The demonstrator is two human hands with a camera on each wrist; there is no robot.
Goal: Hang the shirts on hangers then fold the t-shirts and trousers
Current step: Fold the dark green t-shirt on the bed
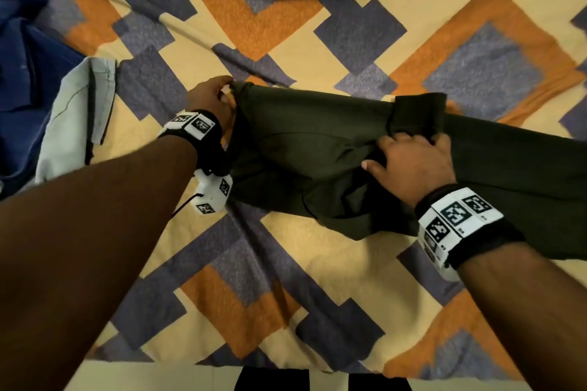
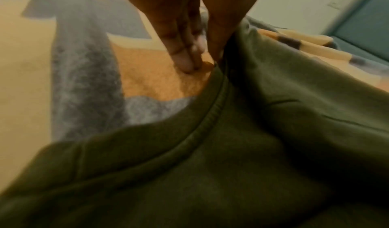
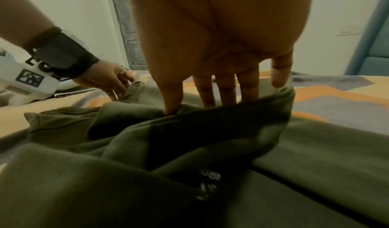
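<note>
A dark olive-green t-shirt (image 1: 317, 136) lies crumpled across the patterned bedspread (image 1: 286, 279), running from the middle out past the right edge. My left hand (image 1: 227, 86) pinches the shirt's far left corner between thumb and fingertips (image 2: 187, 65), low on the bed. My right hand (image 1: 403, 149) grips a raised fold of the shirt (image 3: 210, 123) near its middle, with the thumb tucked under the fold and the fingers (image 3: 248, 88) behind it. A folded-over sleeve (image 1: 416, 114) lies just beyond that hand. Pale print (image 3: 208, 186) shows on the cloth below it.
A blue garment (image 1: 22, 73) is heaped at the bed's far left, with a pale grey garment (image 1: 73, 117) beside it. The bed's near edge (image 1: 286, 373) runs along the bottom. A pale wall (image 3: 84, 15) and teal furniture (image 3: 376, 60) stand beyond the bed.
</note>
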